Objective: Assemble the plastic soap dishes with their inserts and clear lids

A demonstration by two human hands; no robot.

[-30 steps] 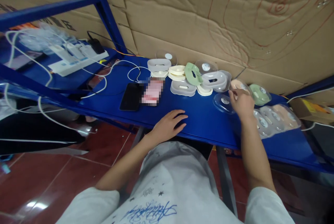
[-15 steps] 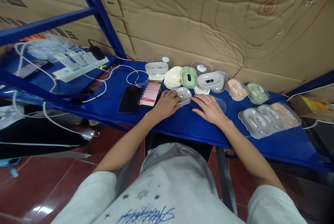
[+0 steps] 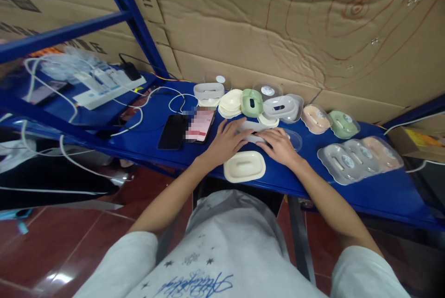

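Note:
My left hand (image 3: 227, 141) and my right hand (image 3: 280, 145) hold the two ends of a grey plastic soap dish (image 3: 255, 125). Fingers cover much of this dish, and a dark slot shows in its middle. Just in front of my hands, near the table's front edge, a cream oval tray (image 3: 244, 167) lies flat with a raised ridge along its centre. A clear plastic lid (image 3: 295, 140) is partly hidden behind my right hand.
Along the back stand a cream stack (image 3: 231, 102), a green dish (image 3: 252, 102) and grey dishes (image 3: 281, 107). Lidded dishes (image 3: 359, 159) lie at the right. Two phones (image 3: 172, 131) sit left of my hands. A power strip (image 3: 109, 91) trails white cables.
The cream tray now lies in front of my hands, separate from the grey dish. My right hand has moved left onto the dish, and both hands now hold it.

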